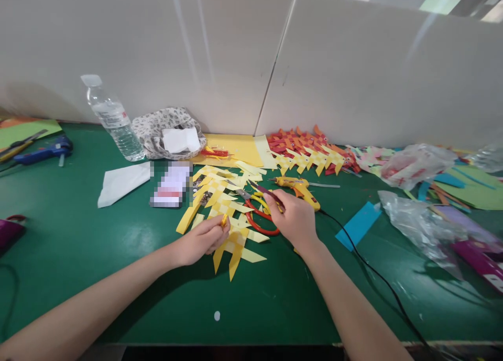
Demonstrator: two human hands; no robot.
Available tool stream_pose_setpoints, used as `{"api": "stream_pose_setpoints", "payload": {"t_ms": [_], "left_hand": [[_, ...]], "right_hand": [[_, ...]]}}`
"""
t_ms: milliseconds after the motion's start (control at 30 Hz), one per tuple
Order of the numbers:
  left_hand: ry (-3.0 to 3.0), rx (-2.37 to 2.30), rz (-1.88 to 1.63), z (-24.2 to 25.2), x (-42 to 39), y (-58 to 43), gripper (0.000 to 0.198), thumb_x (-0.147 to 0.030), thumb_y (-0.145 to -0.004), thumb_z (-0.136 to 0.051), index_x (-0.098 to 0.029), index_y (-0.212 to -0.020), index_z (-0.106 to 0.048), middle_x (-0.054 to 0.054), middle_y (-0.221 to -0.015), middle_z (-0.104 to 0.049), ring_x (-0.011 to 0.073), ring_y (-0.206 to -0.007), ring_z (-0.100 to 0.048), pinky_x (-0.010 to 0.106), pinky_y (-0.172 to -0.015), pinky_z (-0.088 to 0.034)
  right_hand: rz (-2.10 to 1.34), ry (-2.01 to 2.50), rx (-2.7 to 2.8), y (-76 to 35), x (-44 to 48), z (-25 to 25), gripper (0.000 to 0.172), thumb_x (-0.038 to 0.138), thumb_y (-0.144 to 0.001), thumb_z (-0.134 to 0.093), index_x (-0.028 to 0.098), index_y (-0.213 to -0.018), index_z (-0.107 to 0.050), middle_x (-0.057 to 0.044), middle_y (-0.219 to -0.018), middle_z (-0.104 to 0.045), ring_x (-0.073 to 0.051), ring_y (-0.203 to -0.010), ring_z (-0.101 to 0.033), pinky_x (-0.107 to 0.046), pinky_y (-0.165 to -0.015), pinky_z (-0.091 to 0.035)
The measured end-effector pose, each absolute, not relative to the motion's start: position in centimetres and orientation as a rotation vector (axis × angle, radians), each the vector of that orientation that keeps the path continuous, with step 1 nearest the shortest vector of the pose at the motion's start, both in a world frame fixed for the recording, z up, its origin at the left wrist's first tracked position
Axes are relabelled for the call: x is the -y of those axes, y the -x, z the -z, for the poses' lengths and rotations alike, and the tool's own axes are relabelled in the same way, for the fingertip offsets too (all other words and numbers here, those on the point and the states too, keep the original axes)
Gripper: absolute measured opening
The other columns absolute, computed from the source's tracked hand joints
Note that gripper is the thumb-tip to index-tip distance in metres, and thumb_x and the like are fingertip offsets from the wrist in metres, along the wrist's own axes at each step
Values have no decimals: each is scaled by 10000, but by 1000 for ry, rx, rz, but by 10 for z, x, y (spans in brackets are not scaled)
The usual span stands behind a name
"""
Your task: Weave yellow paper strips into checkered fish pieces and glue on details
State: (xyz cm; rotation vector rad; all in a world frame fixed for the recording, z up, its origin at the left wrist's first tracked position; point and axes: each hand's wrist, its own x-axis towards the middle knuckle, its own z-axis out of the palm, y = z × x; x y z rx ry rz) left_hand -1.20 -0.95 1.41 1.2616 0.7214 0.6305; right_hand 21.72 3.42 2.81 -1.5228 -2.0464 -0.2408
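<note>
**Bench overview, largest to smallest.** We see a white partition wall (pixel 353 62) closing the back and a green table (pixel 78 245) filling the rest.

- **Back, R. of centre:** a heap of woven pieces (pixel 314 151) in red, orange & yellow, touching a yellow sheet (pixel 239 147).
- **Far R.:** clear plastic bags (pixel 416 164) lie over coloured paper scraps.
- **L. of centre:** a water bottle (pixel 113 120) stands just beside a patterned cloth pouch (pixel 157 130). In front of these, a white tissue (pixel 121 183) and a phone (pixel 172 184) lie flat.
- **Far L.:** a blue glue gun (pixel 43 151).
- **Centre:** we note a loose stack of yellow weaves (pixel 216 185). Nearest us, the woven yellow piece (pixel 236 243) lies flat on the table between the two hands.
- **Behind the right hand:** a yellow glue gun (pixel 298 185), w/ its black cord (pixel 373 272) running to the near R. edge. A blue paper scrap (pixel 357 225) lies beside the cord.
- **Between stack & right hand:** scissors (pixel 259 225) w/ red loops.

**Left hand** (pixel 202 240): sits at the L. edge of the woven yellow piece, thumb & forefinger pinched tight on a small yellow bit (pixel 224 222).

**Right hand** (pixel 294 219): fingers curled narrow round a thin dark stick (pixel 267 192), which points up-left over the scissors. We cannot tell what kind of tool it is.
</note>
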Motion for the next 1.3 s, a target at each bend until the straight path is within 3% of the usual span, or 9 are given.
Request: {"api": "stream_pose_setpoints", "payload": {"t_ms": [133, 333, 567, 1300], "left_hand": [[-1207, -735, -665, -8, 3, 14, 176, -238, -898, -299, -198, -737, -357, -71, -574, -279, 80, -468, -190, 235, -415, -146], [-1346, -917, -747, -16, 3, 11, 200, -229, -880, -294, -195, -691, -348, -65, -573, -311, 80, -482, -239, 226, -441, -214], [-1531, -1095, -743, -13, 1, 11, 220, -291, -890, -310, -201, -692, -346, -59, -573, -344, 95, -506, -300, 239, -482, -270], [-1507, -1167, -739, -3, -1, 9, 231, -345, -883, -312, -204, -709, -372, -61, -582, -335, 102, -505, -303, 232, -473, -260]], "right_hand": [[244, 1238, 2159, -214, -29, -28, 277, 348, -875, -478, 156, -836, -674, -50, -742, -703, -134, -615, -619, -221, -510, -357], [338, 1039, 2297, -211, -24, -27, 251, 338, -857, -514, 151, -801, -672, -37, -685, -688, -121, -578, -602, -227, -495, -351], [384, 1009, 2353, -202, -21, -26, 255, 326, -867, -495, 147, -807, -667, -13, -609, -639, -105, -529, -552, -244, -472, -290], [459, 1105, 2397, -195, -16, -27, 290, 340, -873, -468, 166, -740, -657, -4, -562, -573, -105, -495, -486, -262, -481, -233]]}}
